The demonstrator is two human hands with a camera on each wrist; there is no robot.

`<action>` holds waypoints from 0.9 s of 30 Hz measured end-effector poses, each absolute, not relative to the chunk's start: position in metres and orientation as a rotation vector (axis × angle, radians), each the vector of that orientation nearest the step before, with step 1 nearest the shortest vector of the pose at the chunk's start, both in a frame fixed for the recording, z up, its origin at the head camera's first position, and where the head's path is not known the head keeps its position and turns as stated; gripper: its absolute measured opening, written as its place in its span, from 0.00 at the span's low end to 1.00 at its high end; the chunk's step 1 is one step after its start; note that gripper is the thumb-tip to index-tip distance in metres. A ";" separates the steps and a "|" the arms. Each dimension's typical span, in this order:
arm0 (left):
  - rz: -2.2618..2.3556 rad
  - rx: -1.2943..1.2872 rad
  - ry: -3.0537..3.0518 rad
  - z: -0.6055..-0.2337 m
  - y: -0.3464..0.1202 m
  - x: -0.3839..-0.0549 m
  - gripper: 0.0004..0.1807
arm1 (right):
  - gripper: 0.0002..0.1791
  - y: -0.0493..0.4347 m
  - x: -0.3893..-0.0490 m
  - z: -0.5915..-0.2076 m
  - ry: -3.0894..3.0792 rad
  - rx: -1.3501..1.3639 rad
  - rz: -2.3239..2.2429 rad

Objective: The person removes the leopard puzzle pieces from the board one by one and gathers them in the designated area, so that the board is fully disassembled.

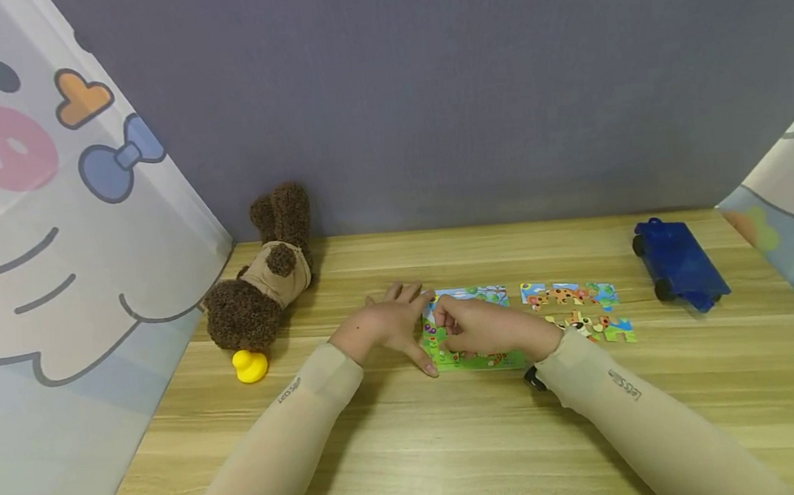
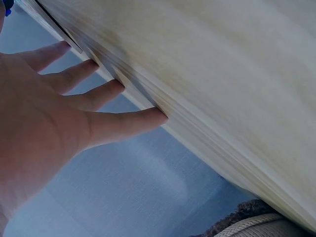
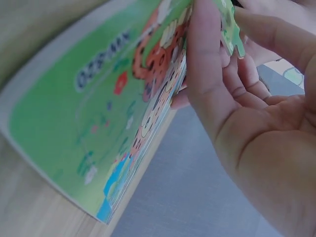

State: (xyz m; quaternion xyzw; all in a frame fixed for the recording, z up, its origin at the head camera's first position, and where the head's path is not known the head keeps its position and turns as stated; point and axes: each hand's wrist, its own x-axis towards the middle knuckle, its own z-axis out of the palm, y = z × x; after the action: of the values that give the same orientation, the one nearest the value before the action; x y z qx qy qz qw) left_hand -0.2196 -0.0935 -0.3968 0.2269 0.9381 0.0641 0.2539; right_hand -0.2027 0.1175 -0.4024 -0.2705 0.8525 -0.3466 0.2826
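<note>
A jigsaw puzzle board (image 1: 473, 294) with a green, cartoon-animal picture lies on the wooden table; the right wrist view shows its green printed corner (image 3: 54, 128) close up. My left hand (image 1: 400, 322) rests at the board's left edge, fingers spread, and in the left wrist view its fingertips (image 2: 159, 114) touch the tabletop. Over the board, my right hand (image 1: 483, 326) pinches a small green puzzle piece (image 3: 228, 27) between thumb and fingers. The hand hides part of the board beneath it.
Several loose puzzle pieces (image 1: 566, 293) lie right of the board, partly behind the right forearm. A blue wheeled toy cart (image 1: 681, 262) stands farther right. At the left are a brown plush toy (image 1: 246, 310) and a yellow rubber duck (image 1: 251, 366). A grey partition (image 1: 440, 112) rises behind the table.
</note>
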 end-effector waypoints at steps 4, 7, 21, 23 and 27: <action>0.169 0.613 2.550 -0.397 -0.093 -0.220 0.79 | 0.09 0.116 -0.199 -0.399 2.268 -0.661 -0.952; 0.165 0.613 2.550 -0.397 -0.093 -0.220 0.79 | 0.07 0.115 -0.199 -0.399 2.271 -0.639 -0.954; 0.175 0.603 2.553 -0.399 -0.093 -0.221 0.80 | 0.11 0.145 -0.207 -0.388 2.239 -0.738 -1.127; 0.180 0.602 2.552 -0.399 -0.094 -0.221 0.80 | 0.11 0.156 -0.208 -0.383 2.237 -0.731 -1.160; 0.183 0.605 2.550 -0.399 -0.095 -0.221 0.80 | 0.12 0.180 -0.210 -0.379 2.228 -0.709 -1.200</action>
State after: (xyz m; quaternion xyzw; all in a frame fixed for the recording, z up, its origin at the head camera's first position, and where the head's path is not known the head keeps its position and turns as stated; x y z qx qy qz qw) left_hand -0.2206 -0.0946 -0.3992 0.2228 0.9387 0.0672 0.2542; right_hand -0.2096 0.1798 -0.3787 -0.2608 0.8200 -0.4416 0.2540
